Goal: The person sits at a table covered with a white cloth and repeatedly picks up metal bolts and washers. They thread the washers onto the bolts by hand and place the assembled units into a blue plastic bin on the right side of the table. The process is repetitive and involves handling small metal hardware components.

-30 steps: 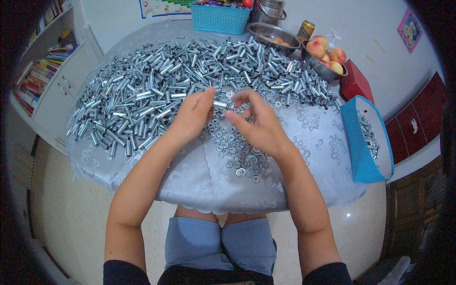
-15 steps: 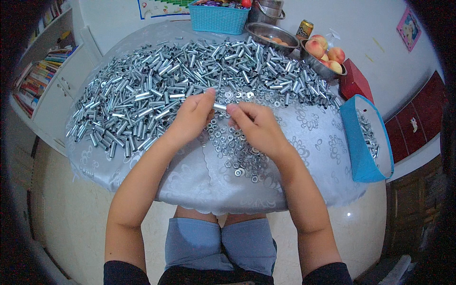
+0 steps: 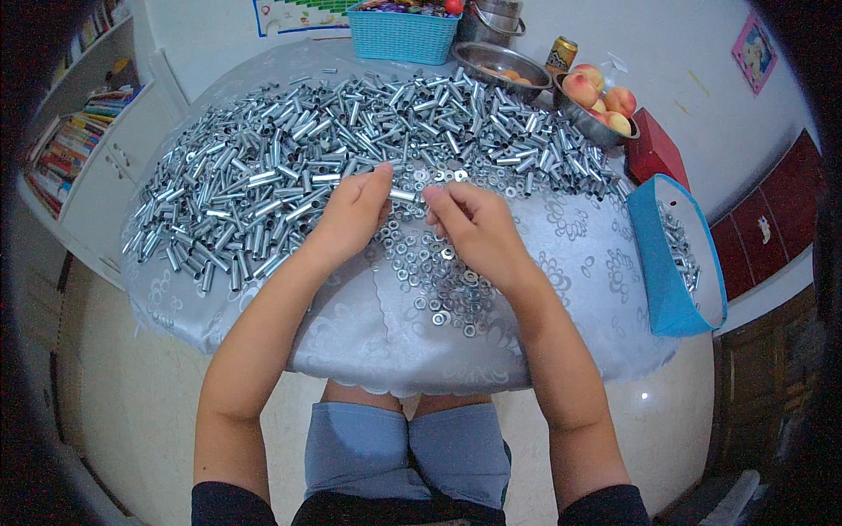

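Above the middle of the table, my left hand is closed around one end of a shiny metal sleeve. The sleeve points to the right, toward my right hand. The thumb and fingers of my right hand are pinched together at the sleeve's free end, and whatever small piece they hold is hidden. Under and in front of both hands lie loose hex nuts and flat washers. A wide heap of similar metal sleeves spreads behind and to the left.
A blue fabric bin with metal pieces stands at the right edge. Along the back are a turquoise basket, a steel bowl, a can, a bowl of peaches and a red box.
My right hand's fingertips have shifted slightly right, and the sleeve's end shows a little more between the hands. My left hand has barely moved and keeps its hold.
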Demonstrator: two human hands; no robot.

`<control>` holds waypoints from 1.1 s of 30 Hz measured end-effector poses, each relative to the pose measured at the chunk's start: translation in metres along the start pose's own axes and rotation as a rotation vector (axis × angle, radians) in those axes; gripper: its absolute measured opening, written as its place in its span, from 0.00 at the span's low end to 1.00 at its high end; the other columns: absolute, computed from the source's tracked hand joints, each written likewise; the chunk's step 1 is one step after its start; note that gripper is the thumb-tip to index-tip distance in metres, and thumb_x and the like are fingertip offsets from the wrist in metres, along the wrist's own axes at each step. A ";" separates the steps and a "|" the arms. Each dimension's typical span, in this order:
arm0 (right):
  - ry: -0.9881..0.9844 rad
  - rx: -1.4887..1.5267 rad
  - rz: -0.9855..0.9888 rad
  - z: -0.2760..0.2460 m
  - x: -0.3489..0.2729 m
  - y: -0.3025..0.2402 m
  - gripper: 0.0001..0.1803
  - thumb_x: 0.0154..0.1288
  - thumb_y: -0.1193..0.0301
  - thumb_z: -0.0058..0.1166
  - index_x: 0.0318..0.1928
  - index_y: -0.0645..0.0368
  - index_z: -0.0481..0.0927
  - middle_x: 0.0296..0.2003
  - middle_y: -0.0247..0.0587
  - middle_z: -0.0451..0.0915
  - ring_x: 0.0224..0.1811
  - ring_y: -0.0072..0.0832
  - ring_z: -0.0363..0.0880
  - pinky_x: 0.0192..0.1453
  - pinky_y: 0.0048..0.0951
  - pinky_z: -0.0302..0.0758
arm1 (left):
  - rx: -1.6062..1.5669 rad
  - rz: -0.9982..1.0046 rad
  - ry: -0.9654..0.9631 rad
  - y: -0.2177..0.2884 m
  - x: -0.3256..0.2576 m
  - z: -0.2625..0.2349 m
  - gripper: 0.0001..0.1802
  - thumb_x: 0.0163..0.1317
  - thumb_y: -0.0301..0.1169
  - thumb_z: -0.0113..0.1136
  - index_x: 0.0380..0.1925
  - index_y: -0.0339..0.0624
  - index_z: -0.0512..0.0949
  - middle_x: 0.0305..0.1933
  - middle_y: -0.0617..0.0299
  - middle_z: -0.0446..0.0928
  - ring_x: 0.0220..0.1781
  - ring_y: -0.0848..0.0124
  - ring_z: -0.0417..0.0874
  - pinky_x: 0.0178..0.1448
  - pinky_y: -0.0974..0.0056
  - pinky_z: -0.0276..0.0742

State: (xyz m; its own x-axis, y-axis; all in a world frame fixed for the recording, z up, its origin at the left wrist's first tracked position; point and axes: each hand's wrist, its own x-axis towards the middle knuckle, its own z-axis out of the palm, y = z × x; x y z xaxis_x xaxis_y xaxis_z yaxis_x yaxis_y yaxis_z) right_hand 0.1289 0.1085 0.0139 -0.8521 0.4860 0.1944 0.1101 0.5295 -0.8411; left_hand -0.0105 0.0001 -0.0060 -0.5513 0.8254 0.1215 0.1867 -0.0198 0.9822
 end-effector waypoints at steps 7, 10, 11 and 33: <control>0.098 0.084 -0.059 0.004 -0.002 -0.004 0.15 0.59 0.62 0.51 0.33 0.64 0.75 0.27 0.45 0.76 0.23 0.28 0.71 0.31 0.28 0.69 | -0.032 -0.005 -0.022 -0.003 0.001 0.000 0.26 0.66 0.46 0.37 0.13 0.42 0.66 0.12 0.70 0.61 0.14 0.80 0.58 0.19 0.71 0.55; 0.109 0.029 -0.164 0.004 -0.001 0.000 0.15 0.60 0.62 0.49 0.33 0.65 0.75 0.27 0.44 0.77 0.24 0.29 0.72 0.32 0.28 0.69 | -0.020 0.000 -0.016 -0.001 0.000 -0.001 0.26 0.66 0.46 0.37 0.13 0.42 0.66 0.12 0.70 0.61 0.14 0.80 0.58 0.19 0.71 0.55; 0.091 -0.031 -0.227 0.004 0.000 0.002 0.15 0.61 0.62 0.49 0.33 0.65 0.75 0.27 0.44 0.77 0.24 0.29 0.72 0.33 0.28 0.69 | -0.011 0.003 -0.015 0.000 0.000 -0.001 0.26 0.66 0.46 0.37 0.13 0.43 0.66 0.12 0.70 0.61 0.14 0.80 0.58 0.19 0.71 0.55; -0.058 -0.058 -0.127 0.008 -0.004 -0.004 0.16 0.62 0.62 0.47 0.29 0.65 0.71 0.17 0.38 0.69 0.21 0.26 0.68 0.27 0.29 0.65 | -0.014 -0.023 -0.007 -0.002 0.001 -0.001 0.26 0.65 0.45 0.38 0.13 0.41 0.66 0.13 0.68 0.63 0.15 0.79 0.60 0.21 0.70 0.57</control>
State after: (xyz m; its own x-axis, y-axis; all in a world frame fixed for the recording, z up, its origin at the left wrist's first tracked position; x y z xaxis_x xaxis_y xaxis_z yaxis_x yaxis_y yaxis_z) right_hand 0.1274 0.0991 0.0125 -0.8890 0.3727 0.2661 0.0279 0.6240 -0.7809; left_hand -0.0122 0.0003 -0.0080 -0.5492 0.8299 0.0983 0.1628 -0.0091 0.9866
